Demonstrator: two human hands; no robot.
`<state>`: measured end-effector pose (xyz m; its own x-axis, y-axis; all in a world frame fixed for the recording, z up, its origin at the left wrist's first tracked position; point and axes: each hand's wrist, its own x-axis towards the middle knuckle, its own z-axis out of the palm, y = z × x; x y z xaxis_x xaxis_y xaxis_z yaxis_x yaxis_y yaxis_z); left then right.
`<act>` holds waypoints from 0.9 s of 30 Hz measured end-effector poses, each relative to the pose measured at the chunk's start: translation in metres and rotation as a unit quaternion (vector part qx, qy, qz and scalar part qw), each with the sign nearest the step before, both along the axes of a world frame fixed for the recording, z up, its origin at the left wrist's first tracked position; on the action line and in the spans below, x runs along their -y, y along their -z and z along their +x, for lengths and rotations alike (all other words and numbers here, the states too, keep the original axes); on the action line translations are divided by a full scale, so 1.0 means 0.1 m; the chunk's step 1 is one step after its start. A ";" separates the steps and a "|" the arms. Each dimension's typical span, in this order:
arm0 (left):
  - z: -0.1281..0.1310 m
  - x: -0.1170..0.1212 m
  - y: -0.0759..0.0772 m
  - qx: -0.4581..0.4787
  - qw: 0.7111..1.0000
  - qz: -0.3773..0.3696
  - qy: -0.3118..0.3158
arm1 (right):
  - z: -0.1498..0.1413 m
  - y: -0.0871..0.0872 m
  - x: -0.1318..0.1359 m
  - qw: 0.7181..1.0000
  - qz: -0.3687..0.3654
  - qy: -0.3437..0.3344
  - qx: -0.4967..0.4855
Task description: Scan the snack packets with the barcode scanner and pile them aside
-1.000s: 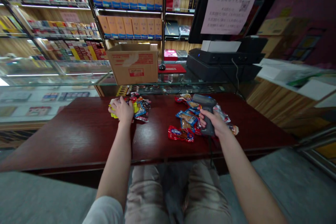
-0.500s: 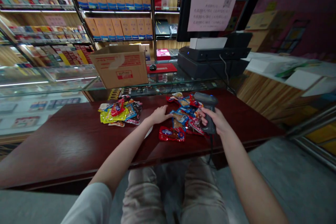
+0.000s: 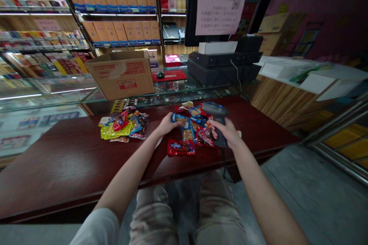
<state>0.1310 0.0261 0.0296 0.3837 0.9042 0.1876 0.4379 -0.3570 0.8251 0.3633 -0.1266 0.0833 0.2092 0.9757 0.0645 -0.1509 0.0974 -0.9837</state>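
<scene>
My left hand is closed on the edge of a blue snack packet, at the left side of the right-hand pile. In my right hand is a dark grey barcode scanner, its handle gripped and its head pointing left above the pile. Beneath and around it lie several red and blue snack packets, partly hidden by the scanner. A red snack packet lies nearest me. To the left sits another pile of packets, with yellow, red and blue wrappers.
The dark red table bears both piles. Behind it, on a glass counter, stand an open cardboard box, a mouse on a red mat and a monitor with a paper notice. The scanner's cable hangs over the front edge.
My left hand left the left pile, where a red packet now lies on top, moved right and took hold of a blue packet. The scanner stays in my right hand; the view swung right.
</scene>
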 end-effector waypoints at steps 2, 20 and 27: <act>-0.14 0.02 -0.03 0.092 0.995 -0.014 -0.034 | -0.08 -0.05 0.00 1.000 -0.001 -0.012 0.020; -0.76 0.05 -0.03 0.234 0.969 -0.016 -0.082 | -1.08 0.15 -0.54 0.982 -0.090 -0.124 -0.110; -0.78 0.06 -0.05 0.122 0.968 0.108 -0.190 | -1.02 0.14 -0.46 0.982 -0.084 -0.115 -0.126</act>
<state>0.0532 0.0198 0.0347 -0.0486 0.9007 0.4316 0.3734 -0.3844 0.8443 0.2613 -0.0804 0.0696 -0.0300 0.9916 -0.1261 -0.3904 -0.1278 -0.9118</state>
